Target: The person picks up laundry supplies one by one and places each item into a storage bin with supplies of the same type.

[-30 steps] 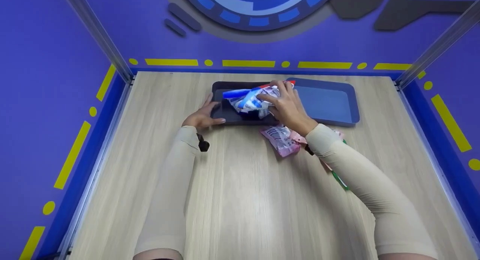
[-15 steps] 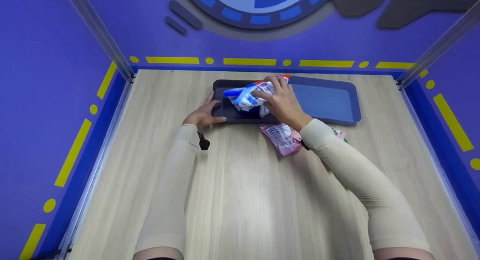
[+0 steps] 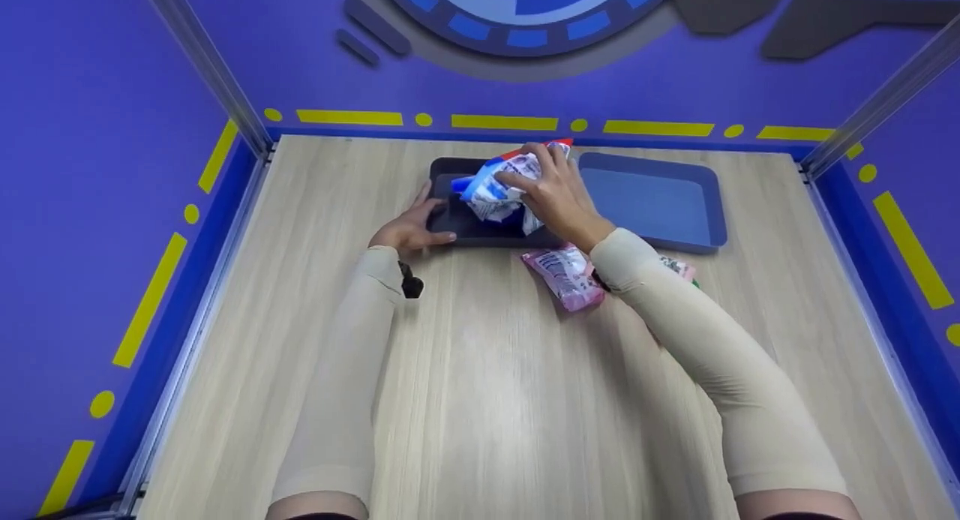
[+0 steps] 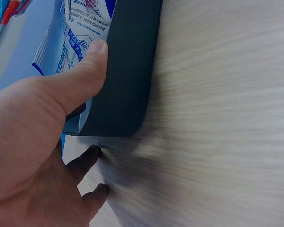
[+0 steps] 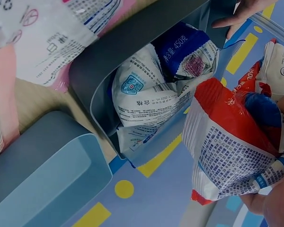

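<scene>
My left hand (image 3: 411, 226) holds the left end of a dark grey tray (image 3: 480, 242). In the left wrist view its thumb (image 4: 87, 71) lies over the tray's near rim, and other fingers reach round the end. Over this tray, my right hand (image 3: 556, 196) grips a red, white and blue plastic bag (image 5: 232, 146), its fingers on the upper side. A white and blue bag (image 5: 146, 90) with printed text stands inside the tray, crumpled, seen best in the right wrist view. The held bag overlaps it in the head view.
A second, blue-grey tray (image 3: 652, 242) stands right beside the first. Pink and white bags (image 3: 566, 280) lie on the wooden table in front of the trays, partly hidden under my right forearm. Blue panels (image 3: 300, 47) enclose the back and sides.
My right hand has shifted left and slightly toward the back wall, with the red, white and blue bag tilting along. My left hand stays at the tray's end.
</scene>
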